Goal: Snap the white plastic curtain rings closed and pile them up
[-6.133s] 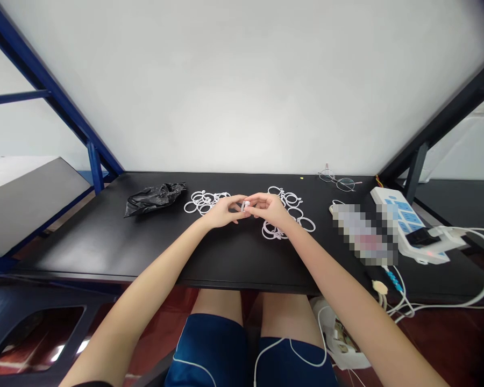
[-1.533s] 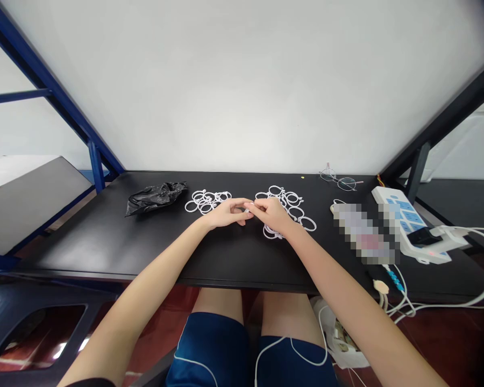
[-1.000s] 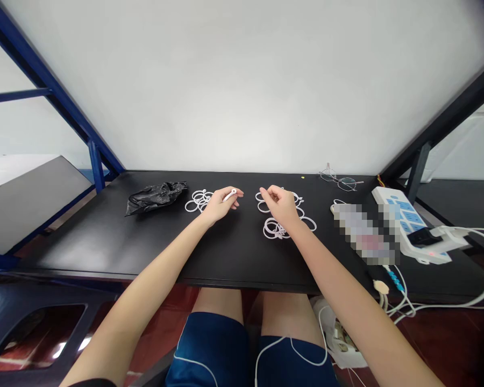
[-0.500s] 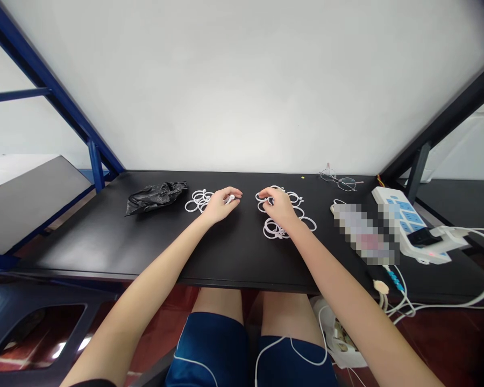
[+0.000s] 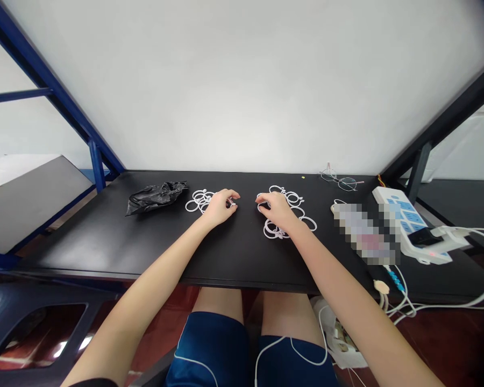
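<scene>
Two loose groups of white rings, which look like curtain rings with small eyelets, lie on the black desk. My left hand [image 5: 221, 207] rests at the right side of the left group of rings [image 5: 194, 201]. Its fingers curve with a gap from the thumb, and a bit of white shows in that gap. Over the right group of rings [image 5: 293, 199] is my right hand [image 5: 280, 209], thumb and forefinger apart, a ring's edge visible between them. More rings [image 5: 273, 231] lie below this hand. Both palms hide some rings.
A crumpled black plastic bag [image 5: 155, 198] lies on the left of the desk [image 5: 145, 247]. At the right are eyeglasses [image 5: 339, 179], a pixelated, phone-like object [image 5: 365, 234] and a power strip [image 5: 411, 223] with cables. The wall stands behind.
My left hand has shifted slightly left and its fingers have curled a little more. The right hand's thumb and forefinger have moved slightly left. The rings lie almost the same.
</scene>
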`<state>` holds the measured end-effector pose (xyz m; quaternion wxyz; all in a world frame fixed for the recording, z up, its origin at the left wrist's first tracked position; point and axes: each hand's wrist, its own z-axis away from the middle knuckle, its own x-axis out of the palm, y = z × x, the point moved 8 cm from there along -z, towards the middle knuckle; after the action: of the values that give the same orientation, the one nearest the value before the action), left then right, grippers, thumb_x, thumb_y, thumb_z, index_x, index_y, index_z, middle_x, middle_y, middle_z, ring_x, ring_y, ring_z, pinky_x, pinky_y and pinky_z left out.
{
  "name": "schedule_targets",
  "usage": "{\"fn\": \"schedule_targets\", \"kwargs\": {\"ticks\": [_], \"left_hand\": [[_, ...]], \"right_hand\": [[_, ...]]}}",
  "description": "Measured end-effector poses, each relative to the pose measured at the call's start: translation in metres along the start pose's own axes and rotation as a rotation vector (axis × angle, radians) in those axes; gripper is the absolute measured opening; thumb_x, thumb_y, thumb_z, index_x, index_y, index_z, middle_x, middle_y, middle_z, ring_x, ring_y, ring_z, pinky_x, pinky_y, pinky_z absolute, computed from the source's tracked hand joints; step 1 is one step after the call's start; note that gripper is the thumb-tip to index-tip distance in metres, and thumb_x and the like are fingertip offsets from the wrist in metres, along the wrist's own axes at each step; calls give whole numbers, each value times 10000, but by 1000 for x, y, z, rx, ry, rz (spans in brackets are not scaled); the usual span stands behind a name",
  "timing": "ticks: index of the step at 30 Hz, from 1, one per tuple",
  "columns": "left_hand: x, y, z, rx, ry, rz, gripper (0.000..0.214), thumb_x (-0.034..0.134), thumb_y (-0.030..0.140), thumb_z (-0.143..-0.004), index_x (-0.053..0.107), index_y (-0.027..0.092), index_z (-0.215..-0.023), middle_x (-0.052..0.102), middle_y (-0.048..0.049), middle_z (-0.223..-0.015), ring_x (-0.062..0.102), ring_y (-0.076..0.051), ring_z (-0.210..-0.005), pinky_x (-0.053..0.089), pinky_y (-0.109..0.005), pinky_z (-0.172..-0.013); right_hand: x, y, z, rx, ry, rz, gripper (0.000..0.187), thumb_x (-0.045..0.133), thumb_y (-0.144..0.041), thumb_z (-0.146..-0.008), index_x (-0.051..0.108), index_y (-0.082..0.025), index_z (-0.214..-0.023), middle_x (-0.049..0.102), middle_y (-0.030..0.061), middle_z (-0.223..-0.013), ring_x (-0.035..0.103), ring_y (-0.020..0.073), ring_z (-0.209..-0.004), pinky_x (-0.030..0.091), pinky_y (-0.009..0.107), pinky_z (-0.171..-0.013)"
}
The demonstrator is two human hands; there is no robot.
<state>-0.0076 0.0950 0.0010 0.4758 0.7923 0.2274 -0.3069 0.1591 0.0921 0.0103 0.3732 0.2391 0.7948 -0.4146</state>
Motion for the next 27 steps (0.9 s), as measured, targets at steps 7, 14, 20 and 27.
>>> {"fn": "schedule_targets", "kwargs": {"ticks": [7,14,20,27], "left_hand": [[1,2,1,53,18,3,254,616,95,-718,636,178,-958,638,-40,-944,626,-161,-806,537,-331,-791],[-3,10,2,108,57,9,207,622,126,-749,645,187,-945,644,-36,-922,626,-165,-829,532,-325,-797],[-6,20,3,150,79,30,172,616,125,-764,648,187,-920,653,-35,-896,631,-164,-826,532,-319,-794],[-5,22,4,158,72,39,156,611,136,-775,651,191,-916,653,-31,-889,634,-163,-831,526,-308,-781]], "right_hand": [[0,-2,0,5,-19,-5,150,656,-107,-742,668,-190,-867,735,52,-918,638,233,-905,398,411,-910],[5,-3,0,-64,-35,43,252,532,12,-740,649,-190,-834,728,26,-839,606,207,-845,356,407,-927],[1,-4,-1,-82,21,20,241,524,-15,-731,648,-193,-834,694,45,-835,576,216,-831,403,378,-845],[-21,12,1,124,264,-162,49,618,-210,-769,627,-204,-721,693,29,-761,613,199,-759,456,337,-745]]}}
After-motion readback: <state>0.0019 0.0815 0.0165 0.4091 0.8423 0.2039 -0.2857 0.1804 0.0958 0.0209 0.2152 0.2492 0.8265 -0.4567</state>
